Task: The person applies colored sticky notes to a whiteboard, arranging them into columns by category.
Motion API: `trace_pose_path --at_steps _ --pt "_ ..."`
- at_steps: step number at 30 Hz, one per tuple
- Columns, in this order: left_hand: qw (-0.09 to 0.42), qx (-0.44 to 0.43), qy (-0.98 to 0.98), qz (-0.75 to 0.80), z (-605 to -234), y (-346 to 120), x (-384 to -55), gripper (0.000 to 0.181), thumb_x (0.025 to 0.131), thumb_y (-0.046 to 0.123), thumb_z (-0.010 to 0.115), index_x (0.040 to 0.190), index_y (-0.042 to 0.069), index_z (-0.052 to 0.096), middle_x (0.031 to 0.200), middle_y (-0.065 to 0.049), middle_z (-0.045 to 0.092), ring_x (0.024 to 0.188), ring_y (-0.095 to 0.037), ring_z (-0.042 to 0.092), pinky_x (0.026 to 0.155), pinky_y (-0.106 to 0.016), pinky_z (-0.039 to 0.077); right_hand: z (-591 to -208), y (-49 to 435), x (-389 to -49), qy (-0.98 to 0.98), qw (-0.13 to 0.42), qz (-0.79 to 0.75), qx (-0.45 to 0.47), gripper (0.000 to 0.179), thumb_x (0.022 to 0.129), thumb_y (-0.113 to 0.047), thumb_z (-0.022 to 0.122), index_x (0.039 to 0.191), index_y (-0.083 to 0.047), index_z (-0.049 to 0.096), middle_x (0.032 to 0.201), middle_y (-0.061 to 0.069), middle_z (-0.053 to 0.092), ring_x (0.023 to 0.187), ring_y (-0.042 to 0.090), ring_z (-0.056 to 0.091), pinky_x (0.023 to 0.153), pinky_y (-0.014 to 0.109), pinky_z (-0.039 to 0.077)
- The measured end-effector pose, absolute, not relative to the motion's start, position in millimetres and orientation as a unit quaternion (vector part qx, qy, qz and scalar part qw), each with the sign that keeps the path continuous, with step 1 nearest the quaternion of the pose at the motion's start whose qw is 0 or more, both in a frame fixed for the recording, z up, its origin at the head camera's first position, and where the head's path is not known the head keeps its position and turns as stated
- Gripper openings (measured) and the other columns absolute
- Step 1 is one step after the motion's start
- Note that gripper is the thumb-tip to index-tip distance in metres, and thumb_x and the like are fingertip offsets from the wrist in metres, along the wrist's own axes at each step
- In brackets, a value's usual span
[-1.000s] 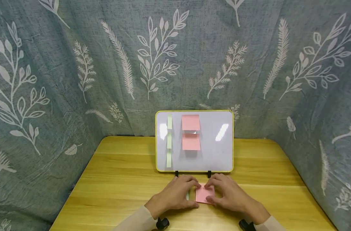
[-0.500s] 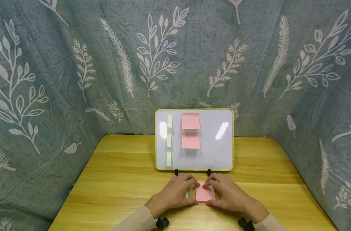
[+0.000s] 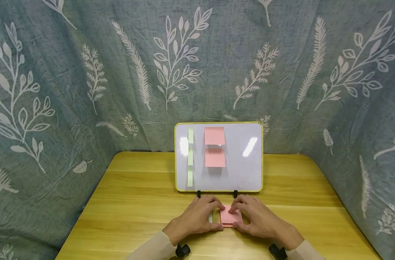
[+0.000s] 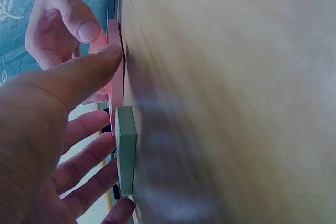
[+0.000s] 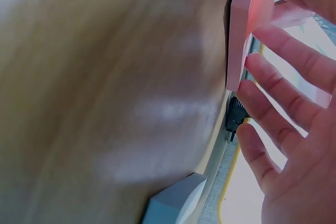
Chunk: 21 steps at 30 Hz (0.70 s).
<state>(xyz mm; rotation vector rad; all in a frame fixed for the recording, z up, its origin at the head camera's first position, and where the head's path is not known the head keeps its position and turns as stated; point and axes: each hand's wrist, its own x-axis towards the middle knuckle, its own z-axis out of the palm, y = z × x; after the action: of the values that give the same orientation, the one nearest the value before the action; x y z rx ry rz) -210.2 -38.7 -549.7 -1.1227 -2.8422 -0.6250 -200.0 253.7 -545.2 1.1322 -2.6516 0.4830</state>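
Note:
A pad of pink sticky notes lies on the table between both hands. My left hand holds its left side, thumb at the near edge and index finger at the far edge. My right hand pinches the top pink sticky note, whose near edge stands slightly raised off the pad. Beneath the left hand sits a pad of pale green notes, mostly hidden in the head view. By the right hand, a blue-grey block shows in the right wrist view.
A yellow-framed whiteboard stands upright behind the hands on black feet. It bears three narrow green strips and two pink notes. A leaf-patterned curtain surrounds the wooden table.
The top note's near edge has come up from the pad, where it lay flat half a second ago. My right thumb and fingers have shifted slightly; the left hand stays nearly still.

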Motion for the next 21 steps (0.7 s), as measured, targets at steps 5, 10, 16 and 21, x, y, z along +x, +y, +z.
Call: trace_pose_path --at_steps 5,10,16,21 --pt "0.007 -0.355 -0.913 -0.201 -550.7 -38.1 -211.8 0.052 0.098 0.06 0.093 0.139 0.032 0.08 0.146 0.013 0.073 0.143 -0.012 0.065 0.12 -0.062 0.056 -543.4 253.5 -201.5 -0.894 0.12 0.182 0.393 0.018 0.102 -0.019 0.086 0.109 -0.035 0.083 0.121 -0.016 0.073 0.108 0.004 0.067 0.093 0.039 0.059" --pt "0.009 -0.353 -0.913 -0.205 -552.2 -37.8 -213.0 0.051 0.098 0.061 0.093 0.138 0.033 0.08 0.147 0.013 0.073 0.143 -0.012 0.065 0.118 -0.058 0.056 -543.4 254.2 -204.9 -0.882 0.138 0.2 0.405 0.02 0.101 -0.011 0.088 0.103 -0.029 0.082 0.114 -0.013 0.076 0.101 0.005 0.071 0.088 0.035 0.063" --pt "0.013 -0.354 -0.911 -0.211 -551.9 -37.9 -212.7 0.051 0.097 0.062 0.092 0.137 0.032 0.08 0.147 0.012 0.074 0.141 -0.012 0.066 0.116 -0.055 0.057 -544.9 252.6 -207.4 -0.893 0.123 0.215 0.376 0.017 0.102 -0.011 0.09 0.101 -0.027 0.083 0.109 -0.014 0.078 0.096 0.004 0.071 0.084 0.03 0.063" --pt "0.013 -0.332 -0.918 -0.216 -551.4 -34.9 -212.1 0.051 0.1 0.059 0.09 0.14 0.029 0.08 0.148 0.01 0.075 0.14 -0.015 0.068 0.117 -0.057 0.056 -544.4 251.5 -207.3 -0.895 0.126 0.239 0.356 0.02 0.101 -0.01 0.091 0.099 -0.029 0.082 0.104 -0.015 0.078 0.085 0.003 0.067 0.074 0.023 0.056"
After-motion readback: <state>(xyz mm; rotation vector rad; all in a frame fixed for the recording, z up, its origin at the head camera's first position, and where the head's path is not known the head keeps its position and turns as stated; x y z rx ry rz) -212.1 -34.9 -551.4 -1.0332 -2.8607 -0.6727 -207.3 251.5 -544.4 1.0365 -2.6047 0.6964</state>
